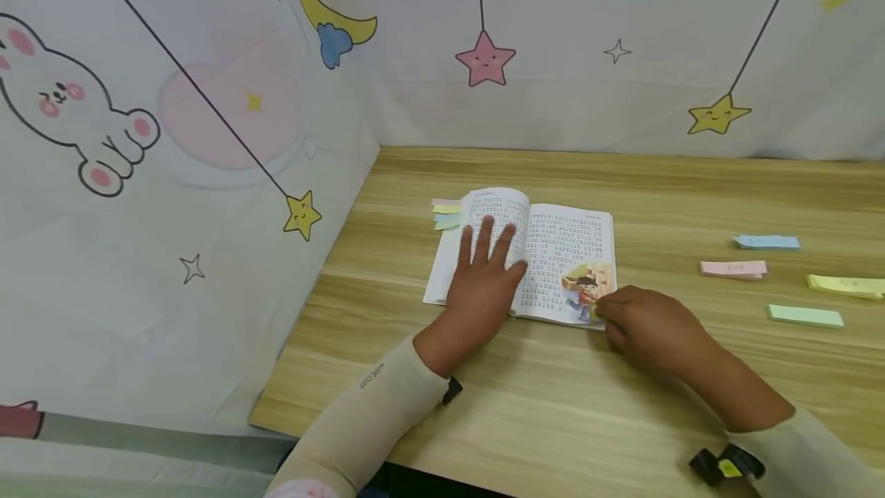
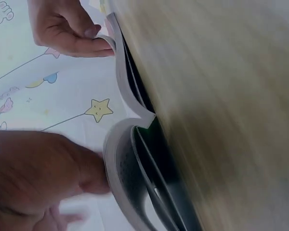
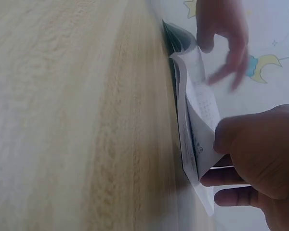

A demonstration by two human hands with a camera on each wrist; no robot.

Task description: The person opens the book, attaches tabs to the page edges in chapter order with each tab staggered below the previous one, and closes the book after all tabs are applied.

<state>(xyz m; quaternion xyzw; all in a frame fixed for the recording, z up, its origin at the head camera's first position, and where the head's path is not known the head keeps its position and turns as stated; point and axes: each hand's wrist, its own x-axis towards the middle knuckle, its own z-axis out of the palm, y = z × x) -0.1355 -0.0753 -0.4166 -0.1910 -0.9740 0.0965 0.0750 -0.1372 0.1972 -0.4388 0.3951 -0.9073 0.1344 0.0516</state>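
Observation:
An open book (image 1: pixel 563 252) lies on the table, with printed text on both pages and a coloured picture low on the right page. My left hand (image 1: pixel 482 294) is over the left page, fingers spread; in the left wrist view its thumb touches the curved pages. At the lower right corner, my right hand (image 1: pixel 653 329) pinches a page between thumb and fingers. The right wrist view shows that page (image 3: pixel 202 144) lifted and bent away from the pages below. Pink, yellow and blue sticky tabs (image 1: pixel 446 219) stick out from the book's left edge.
To the right of the book lie sticky-note strips: blue (image 1: pixel 767 242), pink (image 1: pixel 733 269), yellow (image 1: pixel 845 285) and green (image 1: pixel 805 317). The wooden table (image 1: pixel 553 406) meets a cartoon-printed white cloth (image 1: pixel 553 114) at the back and left.

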